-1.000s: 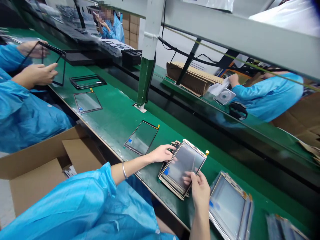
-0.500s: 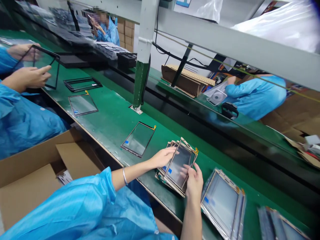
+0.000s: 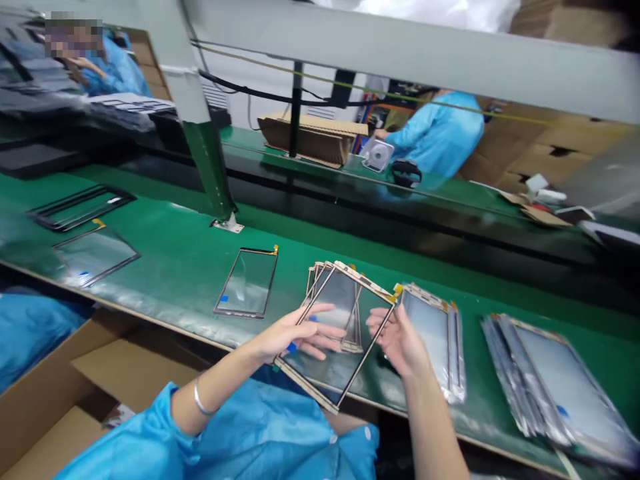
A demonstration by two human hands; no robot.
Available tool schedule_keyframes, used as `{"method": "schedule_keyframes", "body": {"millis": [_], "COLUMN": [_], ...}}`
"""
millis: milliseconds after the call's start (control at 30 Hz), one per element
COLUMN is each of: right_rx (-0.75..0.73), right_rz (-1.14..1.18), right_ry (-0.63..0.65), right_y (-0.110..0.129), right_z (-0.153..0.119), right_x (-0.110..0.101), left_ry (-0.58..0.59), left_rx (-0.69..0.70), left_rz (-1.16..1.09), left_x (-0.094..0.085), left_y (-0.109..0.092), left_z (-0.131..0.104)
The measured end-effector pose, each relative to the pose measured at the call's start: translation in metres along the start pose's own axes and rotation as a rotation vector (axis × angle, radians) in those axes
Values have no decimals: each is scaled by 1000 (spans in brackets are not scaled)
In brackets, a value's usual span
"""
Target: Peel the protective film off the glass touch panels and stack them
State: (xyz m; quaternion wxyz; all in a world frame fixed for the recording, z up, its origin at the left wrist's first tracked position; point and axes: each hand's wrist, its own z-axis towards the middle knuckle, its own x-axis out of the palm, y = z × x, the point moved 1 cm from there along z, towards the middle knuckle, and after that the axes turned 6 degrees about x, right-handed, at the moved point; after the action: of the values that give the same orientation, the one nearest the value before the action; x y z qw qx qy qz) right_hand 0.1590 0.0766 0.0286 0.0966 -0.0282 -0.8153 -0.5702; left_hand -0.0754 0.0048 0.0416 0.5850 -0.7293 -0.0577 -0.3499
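Glass panel, lifted off its stack, was gripped by left hand at nine o'clock, right hand at three o'clock; mid-pickup, apparently; setting it down would need care.

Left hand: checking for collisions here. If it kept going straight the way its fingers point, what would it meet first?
Probably the right hand, across the glass panel both hold; the left hand points right, depth unclear.

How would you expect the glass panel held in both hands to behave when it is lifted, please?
The glass panel looks thin and see-through, so probably light and fragile. It stays flat between the left hand and right hand, suggesting stiffness. Its glossy face may be slippery.
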Motion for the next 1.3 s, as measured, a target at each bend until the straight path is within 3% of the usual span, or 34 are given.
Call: {"method": "schedule_keyframes", "body": {"millis": [100, 233, 400, 467, 567, 667, 833, 1033, 1133, 1233, 1300], "right_rx": [80, -32, -301, -385, -510, -623, -686, -717, -825, -1009, -981], "right_rz": [-59, -303, -431, -497, -726, -839, -1022, -1142, -1166, -1132, -971], "right_ry": [93, 96, -147, -177, -23, 145, 431, 506, 480, 328, 261], "right_y": [28, 48, 27, 15, 14, 31, 60, 63, 59, 56, 54], "right_z": [-2, -18, -42, -46, -47, -51, -62, -70, -75, -85, -94], "right_x": [-4, 4, 10, 6, 1, 6, 24, 23, 20, 14, 7], "left_ry": [57, 71, 67, 53, 83, 180, 271, 302, 311, 319, 332], "left_rx": [-40, -65, -63, -81, -169, -242, -265, -291, -306, -349, -367], "left_rz": [74, 98, 146, 225, 332, 438, 621, 632, 615, 494, 373], "left_x": [-2, -2, 7, 10, 13, 14, 18, 24, 24, 18, 11], "left_y": [-2, 1, 0, -3, -9, -14, -19, -25, -25, -24, -25], "left_z": [-13, -20, -19, -19, -24, -33, -44, -48, -47, -43, -40]}}
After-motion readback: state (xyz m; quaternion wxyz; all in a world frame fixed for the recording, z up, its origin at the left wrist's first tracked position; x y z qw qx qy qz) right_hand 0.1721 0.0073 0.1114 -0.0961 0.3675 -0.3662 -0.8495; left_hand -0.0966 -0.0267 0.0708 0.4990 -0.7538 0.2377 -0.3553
